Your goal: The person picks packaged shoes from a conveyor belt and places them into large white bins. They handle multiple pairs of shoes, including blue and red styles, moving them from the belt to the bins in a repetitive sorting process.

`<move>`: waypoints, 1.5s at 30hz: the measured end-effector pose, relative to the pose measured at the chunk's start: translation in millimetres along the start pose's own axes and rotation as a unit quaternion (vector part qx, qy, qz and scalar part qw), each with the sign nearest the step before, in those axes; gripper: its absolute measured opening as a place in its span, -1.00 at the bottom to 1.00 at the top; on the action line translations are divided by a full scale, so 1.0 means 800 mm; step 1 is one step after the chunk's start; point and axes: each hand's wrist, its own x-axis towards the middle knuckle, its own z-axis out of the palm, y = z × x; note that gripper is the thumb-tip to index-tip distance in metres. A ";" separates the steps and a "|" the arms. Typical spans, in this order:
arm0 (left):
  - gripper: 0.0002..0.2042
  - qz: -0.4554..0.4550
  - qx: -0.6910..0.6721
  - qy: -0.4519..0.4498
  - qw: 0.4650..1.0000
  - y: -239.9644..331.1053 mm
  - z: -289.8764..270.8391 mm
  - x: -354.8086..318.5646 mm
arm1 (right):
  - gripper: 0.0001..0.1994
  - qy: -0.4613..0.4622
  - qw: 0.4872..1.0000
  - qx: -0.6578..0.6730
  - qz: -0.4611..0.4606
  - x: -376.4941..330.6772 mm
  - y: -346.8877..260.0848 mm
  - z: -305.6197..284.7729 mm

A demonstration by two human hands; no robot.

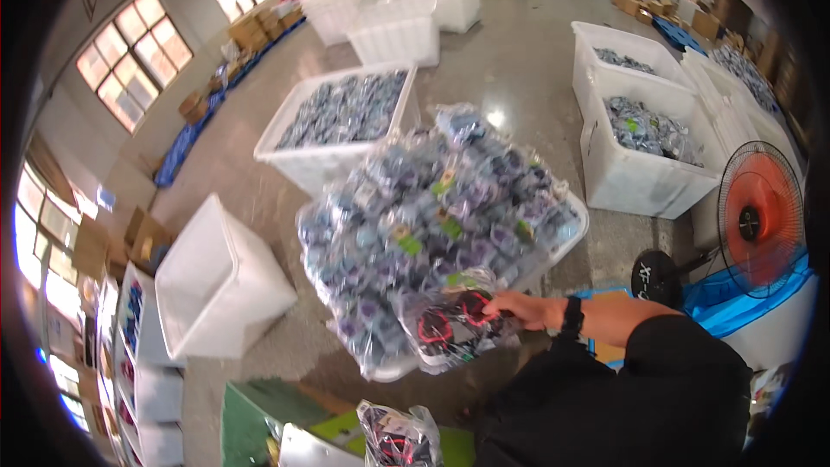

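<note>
My right hand (521,307) reaches out from a black sleeve, a dark watch on the wrist. It grips a clear plastic bag of red and black items (445,329). The bag lies against the near edge of a big heap of clear bags holding blue and purple items (432,207). That heap is piled high on a white bin (575,233), which is mostly hidden under it. A second bag of red and black items (398,437) rests at the bottom on a green surface (259,415). My left hand is not in view.
An empty white bin (220,281) stands tilted at the left. Filled white bins sit behind (298,151) and at the right (631,182). An orange floor fan (761,216) stands at the far right beside blue sheeting. Shelves line the left edge.
</note>
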 end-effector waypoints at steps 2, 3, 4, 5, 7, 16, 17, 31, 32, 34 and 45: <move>-0.69 -0.011 -0.022 -0.034 0.999 0.030 0.092 0.035 | -0.74 0.009 0.998 0.061 -0.013 -0.013 -0.027 -0.065; -0.69 -0.017 -0.031 -0.047 0.998 0.045 0.139 0.049 | -0.73 0.026 0.997 0.074 -0.014 -0.023 -0.044 -0.102; -0.69 -0.020 -0.033 -0.064 0.997 0.060 0.175 0.061 | -0.70 0.053 0.997 0.063 -0.006 -0.029 -0.059 -0.136; -0.69 -0.026 -0.036 -0.077 0.996 0.077 0.212 0.069 | -0.70 0.046 0.997 0.059 -0.029 -0.040 -0.073 -0.165; -0.69 -0.031 -0.044 -0.102 0.993 0.104 0.276 0.083 | -0.70 0.067 0.995 0.029 -0.063 -0.055 -0.103 -0.213; -0.69 -0.043 -0.071 -0.182 0.980 0.189 0.443 0.129 | -0.65 0.016 0.978 -0.181 -0.101 -0.021 -0.221 -0.286; -0.69 -0.044 -0.075 -0.188 0.978 0.194 0.453 0.133 | -0.68 0.033 0.962 -0.268 -0.032 -0.007 -0.233 -0.293; -0.69 -0.087 -0.110 -0.210 0.968 0.231 0.530 0.192 | -0.69 -0.114 0.830 -0.496 -0.230 0.115 -0.648 -0.394; -0.69 -0.087 -0.110 -0.211 0.967 0.237 0.533 0.192 | -0.61 -0.048 0.816 -0.454 -0.354 0.096 -0.756 -0.384; -0.69 -0.085 -0.112 -0.210 0.968 0.250 0.538 0.190 | -0.30 0.019 0.935 0.116 -0.336 0.008 -0.900 -0.371; -0.69 -0.087 -0.106 -0.203 0.969 0.279 0.559 0.180 | -0.45 -0.046 0.854 0.115 -0.505 0.107 -0.791 -0.316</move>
